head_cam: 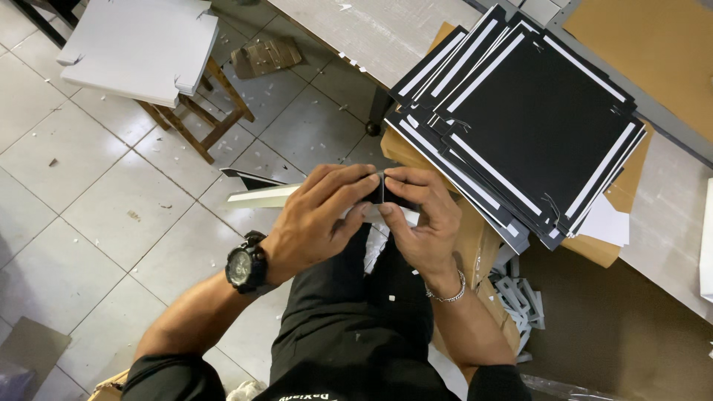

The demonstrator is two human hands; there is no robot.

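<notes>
Black trousers (pixel 349 327) nearest the lens, filling the lower middle. Beyond them, pale tiled floor (pixel 96 215) to the left, flecked with white scraps, open and roomy. Upper right, fanned stack of black card sheets with white stripes (pixel 535 126), resting on brown cardboard (pixel 475 238) at the worktop (pixel 386 30) edge, corners overhanging toward the hands. Upper left, white folded board (pixel 141 48) on a wooden stool (pixel 200 122). Lower right, small heap of grey offcuts (pixel 520 297). At centre, left hand (pixel 319 215), black watch at the wrist, grip closed, fingertips pinching a small black card piece (pixel 382 191). Right hand (pixel 423 219), bracelet at the wrist, grip likewise closed on the same piece from the other side, thumbs nearly meeting, just below the overhanging stack.
</notes>
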